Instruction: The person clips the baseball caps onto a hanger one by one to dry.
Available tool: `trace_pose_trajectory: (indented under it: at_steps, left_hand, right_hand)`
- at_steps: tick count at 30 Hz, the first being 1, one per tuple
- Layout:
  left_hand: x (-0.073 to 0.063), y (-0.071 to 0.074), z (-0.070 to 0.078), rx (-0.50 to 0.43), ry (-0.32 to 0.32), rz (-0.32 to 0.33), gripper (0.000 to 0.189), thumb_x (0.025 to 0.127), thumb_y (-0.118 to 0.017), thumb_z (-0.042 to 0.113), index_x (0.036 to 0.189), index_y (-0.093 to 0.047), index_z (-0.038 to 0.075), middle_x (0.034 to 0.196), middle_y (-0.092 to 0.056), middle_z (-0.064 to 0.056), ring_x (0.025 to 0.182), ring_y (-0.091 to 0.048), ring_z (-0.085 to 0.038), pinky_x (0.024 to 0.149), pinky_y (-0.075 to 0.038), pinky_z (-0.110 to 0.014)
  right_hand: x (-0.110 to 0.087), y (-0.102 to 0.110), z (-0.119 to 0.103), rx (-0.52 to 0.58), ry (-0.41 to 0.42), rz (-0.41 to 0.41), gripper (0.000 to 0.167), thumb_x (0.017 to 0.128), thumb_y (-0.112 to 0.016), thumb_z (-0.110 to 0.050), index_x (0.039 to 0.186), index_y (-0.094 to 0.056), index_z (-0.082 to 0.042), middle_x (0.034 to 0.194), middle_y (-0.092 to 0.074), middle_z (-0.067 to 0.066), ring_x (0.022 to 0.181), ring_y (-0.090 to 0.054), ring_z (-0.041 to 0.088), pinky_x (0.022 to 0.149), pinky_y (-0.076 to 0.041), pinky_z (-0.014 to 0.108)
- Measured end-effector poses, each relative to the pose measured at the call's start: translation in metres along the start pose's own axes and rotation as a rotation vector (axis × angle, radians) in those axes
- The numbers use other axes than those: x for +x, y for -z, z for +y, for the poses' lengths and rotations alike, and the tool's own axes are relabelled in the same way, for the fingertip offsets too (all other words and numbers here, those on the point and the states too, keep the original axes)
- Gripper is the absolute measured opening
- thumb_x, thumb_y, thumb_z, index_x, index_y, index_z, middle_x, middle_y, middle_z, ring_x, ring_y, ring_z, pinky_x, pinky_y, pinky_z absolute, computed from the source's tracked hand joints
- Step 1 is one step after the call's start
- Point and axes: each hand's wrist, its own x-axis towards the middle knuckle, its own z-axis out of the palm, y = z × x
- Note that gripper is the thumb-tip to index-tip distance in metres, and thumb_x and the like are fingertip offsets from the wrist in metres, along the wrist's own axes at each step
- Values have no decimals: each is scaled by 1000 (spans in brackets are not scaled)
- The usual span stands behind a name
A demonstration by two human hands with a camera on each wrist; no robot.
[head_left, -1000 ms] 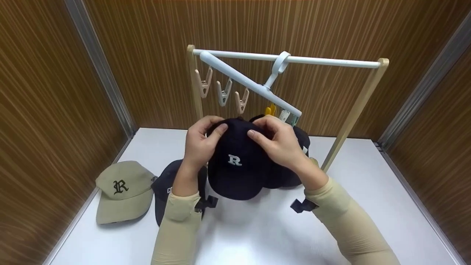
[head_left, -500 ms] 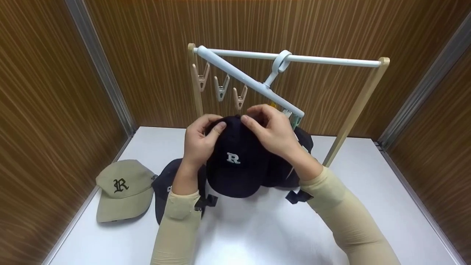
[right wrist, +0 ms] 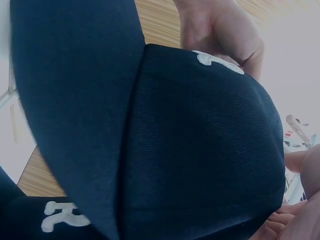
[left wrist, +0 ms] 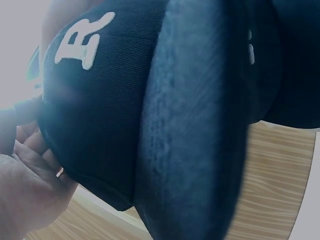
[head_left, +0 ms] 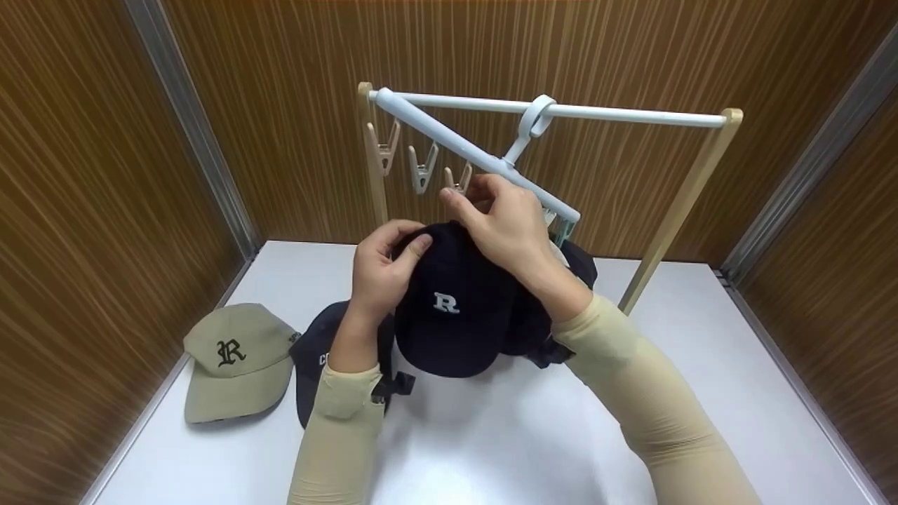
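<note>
My left hand point(head_left: 384, 270) grips the left side of the crown of a navy baseball cap point(head_left: 449, 330) with a white R, thumb in front and fingers behind. The cap is held up under the hanger's clothespins, brim down. My right hand point(head_left: 506, 221) is above the cap, its thumb and fingers on either side of a pink clothespin point(head_left: 457, 179). This clothespin's spread handles keep their V shape, and its lower end is hidden behind the thumb. In the right wrist view, the thumb point(right wrist: 295, 161) and lower fingers stand apart beside the crown.
A white hanger point(head_left: 449, 133) hooks over the rack's bar point(head_left: 631, 115). Another pink clothespin point(head_left: 384, 149) and a grey one point(head_left: 422, 168) hang left. A dark cap point(head_left: 581, 265) hangs behind the right hand. A beige cap point(head_left: 238, 365) and another dark cap point(head_left: 316, 358) lie on the table.
My right hand has left the crown of the cap and moved up and left to the pink clothespin. My left hand keeps the cap in nearly the same place.
</note>
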Motion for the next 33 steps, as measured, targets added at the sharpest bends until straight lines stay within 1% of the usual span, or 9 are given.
trace_pose_trajectory:
  at_steps: [5, 9, 12, 18, 24, 28, 33]
  left_hand:
    - [-2, 0, 0, 15, -6, 1, 7, 104, -76, 2, 108, -78, -3, 103, -79, -10, 94, -72, -20, 85, -57, -31]
    - [-3, 1, 1, 22, -12, -7, 7, 104, -76, 2, 109, -78, -3, 103, -79, -10, 94, -72, -21, 86, -57, -31]
    - [-3, 1, 1, 23, -10, -5, 7, 104, -76, 2, 108, -78, -3, 102, -79, -10, 94, -72, -21, 86, -57, -31]
    - [-4, 0, 1, 7, -1, -2, 7, 103, -77, 1, 108, -78, -3, 103, -79, -11, 96, -73, -21, 87, -58, -31]
    - [-5, 0, 1, 13, 9, 2, 6, 104, -76, 2, 109, -78, -2, 103, -79, -11, 96, -72, -21, 88, -57, -31]
    - [-5, 0, 2, 24, -1, -4, 7, 105, -77, 4, 109, -79, -1, 104, -79, -8, 97, -72, -21, 88, -57, -32]
    - [-6, 0, 4, 22, -18, -4, 11, 105, -78, 8, 109, -78, -3, 103, -79, -8, 95, -73, -22, 86, -58, -32]
  right_hand:
    - [5, -4, -3, -57, -4, 37, 42, 103, -79, -52, 99, -79, -10, 90, -80, 1, 83, -75, 18, 77, -56, 39]
    - [7, -6, -4, -89, 14, 69, 45, 103, -79, -53, 89, -77, -10, 77, -73, 1, 69, -65, 19, 66, -47, 37]
    - [8, -7, -5, -107, 41, 90, 47, 103, -79, -52, 83, -74, -10, 70, -67, 1, 63, -59, 20, 61, -42, 36]
    - [12, -11, -5, -143, 91, 132, 46, 106, -77, -47, 77, -72, -10, 66, -68, 1, 60, -61, 23, 59, -43, 39]
    - [12, -10, -6, -147, 123, 161, 45, 106, -75, -42, 75, -71, -10, 65, -68, 3, 60, -62, 26, 58, -44, 41]
    - [12, -9, -5, -136, 144, 173, 44, 105, -74, -40, 74, -69, -9, 64, -66, 3, 59, -61, 27, 59, -43, 42]
    - [10, -3, -4, -82, 133, 159, 43, 106, -73, -37, 72, -71, -10, 62, -64, 0, 58, -58, 23, 58, -40, 38]
